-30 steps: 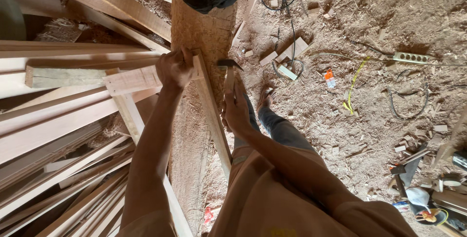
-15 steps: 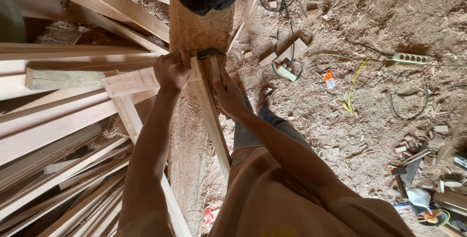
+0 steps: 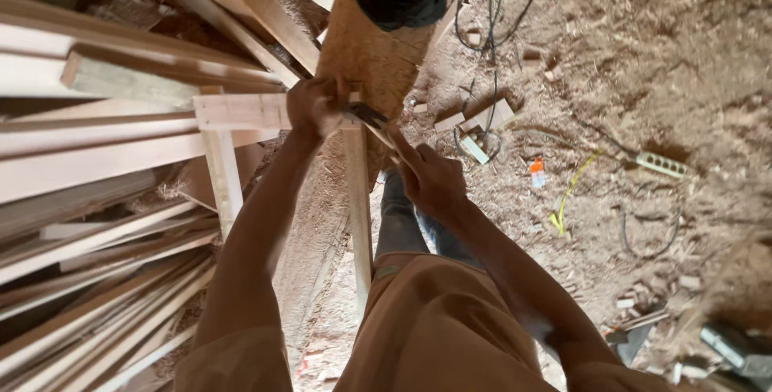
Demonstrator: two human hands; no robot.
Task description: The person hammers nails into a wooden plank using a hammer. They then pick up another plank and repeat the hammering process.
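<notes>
The left hand (image 3: pixel 315 106) grips the joint where a short wooden crosspiece (image 3: pixel 241 110) meets an upright wooden slat (image 3: pixel 358 199), its fingers curled tight around the wood. The right hand (image 3: pixel 430 179) sits just beside it, fingers pinched on a small dark tool (image 3: pixel 368 113) whose tip touches the joint; what kind of tool it is cannot be told. Behind the joint stands a thick log (image 3: pixel 374 54) dusted with sawdust, and a stack of planks (image 3: pixel 96 183) leans to the left. By the look of it, the step in hand is working or marking the joint, so the next move calls for a steady left grip while the right guides the tool precisely. Cables (image 3: pixel 490 6) and offcuts lie on the sawdust floor (image 3: pixel 643 62).
</notes>
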